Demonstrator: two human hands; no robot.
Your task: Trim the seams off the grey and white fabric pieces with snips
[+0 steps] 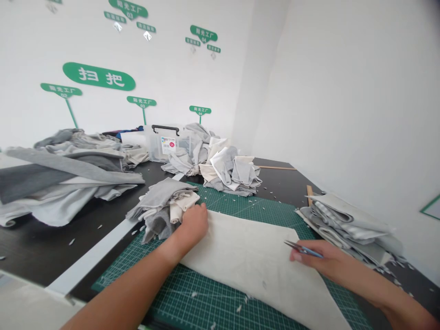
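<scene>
A pale cream sheet of fabric [250, 261] lies flat on a green cutting mat [192, 293]. My left hand [194, 222] rests with curled fingers on the sheet's far left corner, right beside a small heap of grey and cream cloth pieces [161, 206]. My right hand [318, 259] lies on the sheet's right edge and holds a small pair of blue-handled scissors [302, 248], whose blades point left over the fabric.
A stack of grey folded cloth [347, 224] sits at the right. Larger cloth piles lie at the far centre [223, 167] and left [62, 174]. A clear plastic box [163, 142] stands by the wall. A white ruler strip [92, 256] borders the mat's left side.
</scene>
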